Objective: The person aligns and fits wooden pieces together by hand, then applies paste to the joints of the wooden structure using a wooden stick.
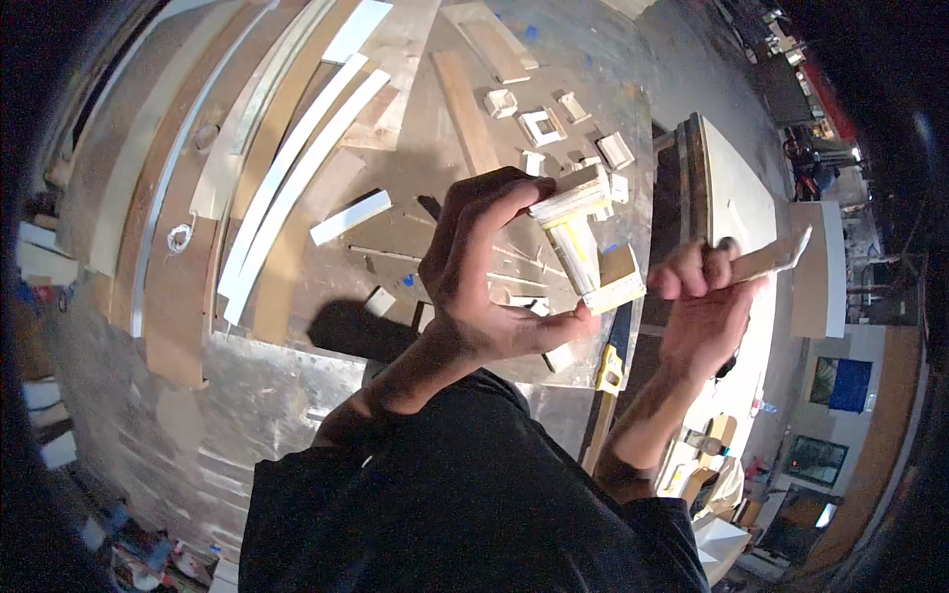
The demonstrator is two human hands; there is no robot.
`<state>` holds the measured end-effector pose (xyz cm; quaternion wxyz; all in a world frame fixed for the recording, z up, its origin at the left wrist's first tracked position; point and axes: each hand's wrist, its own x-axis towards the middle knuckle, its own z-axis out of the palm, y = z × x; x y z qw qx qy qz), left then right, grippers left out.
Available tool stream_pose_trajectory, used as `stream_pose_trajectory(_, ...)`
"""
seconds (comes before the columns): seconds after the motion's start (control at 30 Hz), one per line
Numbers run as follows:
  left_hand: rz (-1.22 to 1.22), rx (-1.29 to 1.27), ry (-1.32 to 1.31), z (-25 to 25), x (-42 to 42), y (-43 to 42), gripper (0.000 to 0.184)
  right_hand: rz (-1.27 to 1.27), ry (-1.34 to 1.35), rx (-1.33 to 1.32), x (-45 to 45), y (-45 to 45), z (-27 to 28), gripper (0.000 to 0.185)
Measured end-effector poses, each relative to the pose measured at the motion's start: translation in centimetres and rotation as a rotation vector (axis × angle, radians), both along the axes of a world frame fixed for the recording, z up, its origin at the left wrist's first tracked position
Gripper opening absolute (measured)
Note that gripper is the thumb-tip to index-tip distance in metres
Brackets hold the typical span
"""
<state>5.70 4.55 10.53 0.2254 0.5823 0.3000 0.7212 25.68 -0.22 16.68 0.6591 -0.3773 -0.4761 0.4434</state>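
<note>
Between the thumb and fingers of my left hand (pixel 470 272) is a small wooden frame (pixel 573 249), raised above the workbench. It has an upper and a lower block joined by a narrow upright, with yellowish edges. My right hand (pixel 704 311), a little to the right and apart from the frame, grips a small flat wood strip (pixel 771 259) that points outward to the right. Below and beyond my hands, several small wooden box frames (pixel 542 127) lie on the workbench (pixel 395 212).
Long boards and white strips (pixel 297 188) lie along the left of the bench. A yellow-handled saw (pixel 610 371) rests by the near right edge. Another pale-topped table (pixel 736 188) stands to the right. Loose white block (pixel 351 217) lies left of my hands.
</note>
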Motion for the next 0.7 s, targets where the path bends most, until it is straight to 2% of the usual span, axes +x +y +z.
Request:
stream_pose_trajectory(0.07, 0.006, 0.004, -0.022, -0.1, 0.5, 0.0, 0.075, -0.016, -0.15, -0.003, -2.9, -0.5, -0.3, 0.066)
stream_pose_trajectory(0.1, 0.057, 0.034, 0.001, -0.1, 0.6, 0.1, 0.075, 0.024, -0.18, 0.02, -2.2, -0.7, -1.9, 0.066)
stream_pose_trajectory(0.13, 0.063, 0.06, -0.002, 0.1, 0.8, 0.2, 0.074, -0.09, -0.244, -0.213, -4.2, -0.9, -0.5, 0.054)
stream_pose_trajectory(0.17, 0.07, 0.086, -0.005, 0.2, 1.0, 0.3, 0.074, -0.004, -0.2, -0.122, -5.1, -1.1, -0.6, 0.05)
stream_pose_trajectory(0.2, 0.077, 0.111, -0.009, 0.4, 1.3, 0.3, 0.073, 0.083, -0.158, -0.029, -5.7, -1.2, -0.8, 0.054)
stream_pose_trajectory(0.23, 0.075, 0.085, 0.002, 0.4, 1.3, 0.1, 0.073, 0.07, -0.152, -0.028, -6.0, -1.3, -1.0, 0.054)
stream_pose_trajectory(0.3, 0.065, 0.06, 0.016, 0.3, 1.6, -0.3, 0.072, 0.08, 0.038, -0.115, -6.3, -1.3, -1.4, 0.064)
stream_pose_trajectory(0.4, 0.017, 0.003, -0.034, -0.2, 2.3, -0.5, 0.07, -0.052, 0.019, -0.145, -7.3, -1.0, -1.2, 0.06)
stream_pose_trajectory(0.5, 0.027, 0.052, -0.139, -0.3, 3.2, -0.2, 0.067, -0.113, 0.026, -0.172, -7.6, -0.7, -1.1, 0.055)
stream_pose_trajectory(0.7, -0.066, 0.093, 0.031, 0.3, 1.6, 0.4, 0.069, -0.109, 0.043, -0.165, -6.5, -0.3, -0.8, 0.051)
